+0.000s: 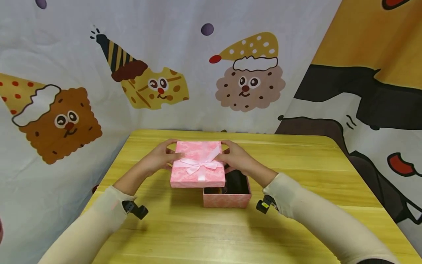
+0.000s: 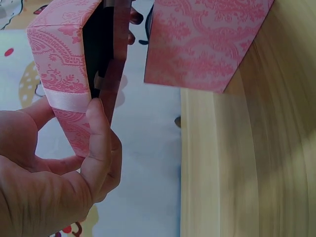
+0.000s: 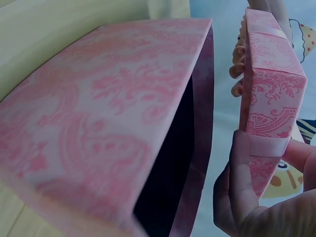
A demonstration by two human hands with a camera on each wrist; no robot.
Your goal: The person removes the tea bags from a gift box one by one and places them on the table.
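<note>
A pink patterned box lid [image 1: 184, 176] with a ribbon bow [image 1: 201, 165] is held up in both hands, over the left part of its box. My left hand [image 1: 161, 157] grips the lid's left edge, thumb on top and fingers beneath. At the opposite edge my right hand [image 1: 235, 157] pinches the lid in the same way. Below and to the right, the open box base [image 1: 227, 201] stands on the table with a dark interior. Part of the base is hidden by the lid. Both wrist views show the lid apart from the base [image 3: 113, 94].
The wooden table [image 1: 296, 165] bears the box. Behind it hangs a white cloth [image 1: 197, 121] printed with cartoon biscuits and cheese. A small black camera [image 1: 135, 209] is strapped at the left wrist, another [image 1: 265, 204] at the right.
</note>
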